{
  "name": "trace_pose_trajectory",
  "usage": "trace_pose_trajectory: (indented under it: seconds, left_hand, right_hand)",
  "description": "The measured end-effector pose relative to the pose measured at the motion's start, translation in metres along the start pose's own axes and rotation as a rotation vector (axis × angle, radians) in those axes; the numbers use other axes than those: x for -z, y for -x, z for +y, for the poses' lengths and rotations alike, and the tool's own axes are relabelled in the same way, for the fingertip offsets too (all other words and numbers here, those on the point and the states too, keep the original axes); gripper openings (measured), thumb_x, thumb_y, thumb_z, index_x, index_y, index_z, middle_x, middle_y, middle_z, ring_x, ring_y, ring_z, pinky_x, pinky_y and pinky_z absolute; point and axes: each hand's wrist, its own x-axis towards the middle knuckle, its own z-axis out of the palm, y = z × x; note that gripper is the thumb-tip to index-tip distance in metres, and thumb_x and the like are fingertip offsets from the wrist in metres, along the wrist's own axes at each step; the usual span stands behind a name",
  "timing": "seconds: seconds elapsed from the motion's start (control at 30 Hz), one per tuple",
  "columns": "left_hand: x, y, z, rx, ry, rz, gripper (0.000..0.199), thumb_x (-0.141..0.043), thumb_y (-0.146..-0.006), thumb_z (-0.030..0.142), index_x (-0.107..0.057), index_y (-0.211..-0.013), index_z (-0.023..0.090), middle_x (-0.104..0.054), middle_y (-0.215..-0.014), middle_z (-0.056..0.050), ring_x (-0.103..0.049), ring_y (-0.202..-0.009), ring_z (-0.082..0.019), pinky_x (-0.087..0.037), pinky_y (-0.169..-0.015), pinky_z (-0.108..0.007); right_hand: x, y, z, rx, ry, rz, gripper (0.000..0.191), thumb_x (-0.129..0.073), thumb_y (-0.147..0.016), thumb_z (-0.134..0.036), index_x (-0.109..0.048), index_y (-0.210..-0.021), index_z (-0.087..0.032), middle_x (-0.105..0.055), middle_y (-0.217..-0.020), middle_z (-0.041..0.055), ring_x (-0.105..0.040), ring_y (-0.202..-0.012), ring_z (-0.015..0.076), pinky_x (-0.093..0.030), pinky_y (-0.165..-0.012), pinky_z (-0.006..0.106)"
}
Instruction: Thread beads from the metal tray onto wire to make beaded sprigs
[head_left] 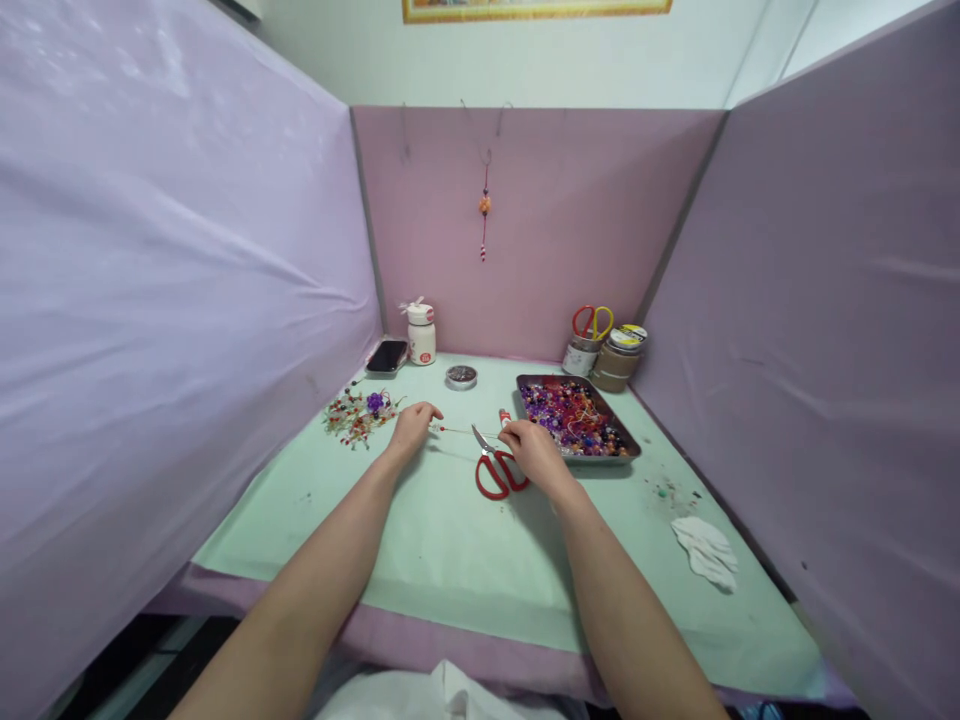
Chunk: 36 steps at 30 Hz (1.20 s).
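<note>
Between my two hands a thin cord [469,431] is stretched, with small red and clear beads near its left end. My left hand [414,426] is closed on the beaded end, fingertips together. The cord's other end is pinched in my right hand [531,446]. Red-handled scissors [492,474] lie on the table under the cord, partly covered by my right hand. A small red-and-white object [505,416] lies just behind that hand. To the left of my left hand is a pile of beaded strands [360,416] with a purple bead cluster [374,402].
A metal tray [600,461] of mixed beads and threads stands right of centre. Behind are a phone [387,357], white bottle [421,338], small round tin [461,377] and jars [616,368]. A white cloth [706,552] lies at right. A beaded pendant [484,206] hangs on the back panel.
</note>
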Motion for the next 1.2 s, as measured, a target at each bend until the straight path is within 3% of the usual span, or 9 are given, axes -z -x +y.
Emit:
trace_pose_trajectory:
  seconds: [0.17, 0.3, 0.6, 0.7, 0.8, 0.83, 0.9, 1.03, 1.2]
  left_hand:
    - [-0.003, 0.004, 0.002, -0.087, -0.224, -0.072, 0.029, -0.038, -0.075, 0.025, -0.065, -0.067, 0.017, -0.066, -0.08, -0.008, -0.057, -0.083, -0.022, -0.041, -0.078, -0.032]
    - [-0.004, 0.006, 0.005, -0.122, -0.364, -0.149, 0.033, -0.035, -0.078, 0.024, -0.066, -0.072, 0.017, -0.067, -0.082, -0.01, -0.058, -0.082, -0.022, -0.041, -0.076, -0.031]
    - [-0.002, 0.011, 0.008, -0.095, -0.575, -0.184, 0.037, -0.034, -0.084, 0.028, -0.068, -0.079, 0.014, -0.067, -0.087, -0.015, -0.059, -0.081, -0.024, -0.04, -0.073, -0.032]
    - [0.003, 0.012, 0.011, -0.047, -0.645, -0.025, 0.039, -0.037, -0.086, 0.033, -0.069, -0.082, 0.012, -0.066, -0.093, -0.018, -0.059, -0.088, -0.027, -0.041, -0.079, -0.036]
    - [0.004, 0.014, 0.022, -0.134, -0.591, 0.225, 0.032, -0.041, -0.085, 0.029, -0.069, -0.091, 0.012, -0.064, -0.102, -0.018, -0.055, -0.103, -0.029, -0.038, -0.092, -0.039]
    - [0.001, 0.016, 0.027, -0.183, -0.511, 0.238, 0.031, -0.042, -0.085, 0.027, -0.068, -0.094, 0.014, -0.065, -0.104, -0.016, -0.055, -0.103, -0.027, -0.038, -0.094, -0.039]
    - [-0.012, 0.021, 0.036, -0.228, -0.305, 0.106, 0.028, -0.044, -0.084, 0.024, -0.067, -0.098, 0.016, -0.067, -0.104, -0.011, -0.059, -0.097, -0.022, -0.041, -0.092, -0.034]
    - [-0.05, 0.036, 0.045, -0.132, 0.007, -0.27, 0.028, -0.048, -0.083, 0.023, -0.066, -0.103, 0.016, -0.07, -0.099, -0.009, -0.062, -0.076, -0.017, -0.048, -0.076, -0.029]
    - [-0.067, 0.045, 0.039, -0.022, 0.121, -0.317, 0.027, -0.045, -0.082, 0.021, -0.064, -0.1, 0.014, -0.067, -0.074, -0.005, -0.06, -0.064, -0.016, -0.047, -0.061, -0.027]
  right_hand:
    - [0.0, 0.001, 0.001, 0.011, 0.122, 0.013, 0.022, -0.052, -0.088, -0.022, -0.07, -0.077, -0.021, -0.066, -0.092, 0.0068, -0.055, -0.087, 0.0184, -0.031, -0.072, 0.028]
    - [0.002, 0.003, -0.002, -0.041, 0.168, -0.017, 0.025, -0.048, -0.09, -0.019, -0.07, -0.079, -0.022, -0.066, -0.09, 0.0062, -0.054, -0.087, 0.0188, -0.026, -0.069, 0.029]
    - [-0.001, 0.004, -0.011, -0.062, 0.154, -0.033, 0.026, -0.049, -0.087, -0.015, -0.071, -0.074, -0.021, -0.067, -0.086, 0.0051, -0.054, -0.087, 0.0183, -0.021, -0.067, 0.029]
    - [-0.001, 0.004, -0.012, -0.055, 0.148, -0.035, 0.026, -0.049, -0.086, -0.013, -0.07, -0.073, -0.021, -0.067, -0.085, 0.0048, -0.054, -0.086, 0.0181, -0.021, -0.067, 0.03]
    - [-0.001, 0.005, -0.012, -0.047, 0.141, -0.038, 0.026, -0.049, -0.086, -0.014, -0.07, -0.072, -0.02, -0.068, -0.085, 0.0047, -0.055, -0.085, 0.0181, -0.022, -0.068, 0.03]
    - [-0.002, 0.005, -0.012, -0.042, 0.139, -0.04, 0.026, -0.049, -0.086, -0.015, -0.07, -0.073, -0.02, -0.068, -0.085, 0.0047, -0.055, -0.086, 0.0183, -0.022, -0.069, 0.029]
    - [-0.003, 0.005, -0.013, -0.03, 0.136, -0.044, 0.025, -0.049, -0.087, -0.016, -0.07, -0.075, -0.021, -0.068, -0.086, 0.0051, -0.055, -0.087, 0.0185, -0.024, -0.07, 0.029]
    - [-0.006, 0.005, -0.012, -0.022, 0.15, -0.051, 0.024, -0.046, -0.09, -0.02, -0.07, -0.085, -0.021, -0.068, -0.091, 0.0066, -0.056, -0.09, 0.0193, -0.027, -0.073, 0.029]
    - [-0.008, 0.004, -0.009, -0.018, 0.16, -0.048, 0.023, -0.048, -0.09, -0.023, -0.07, -0.086, -0.02, -0.068, -0.091, 0.0068, -0.057, -0.088, 0.0187, -0.028, -0.073, 0.029]
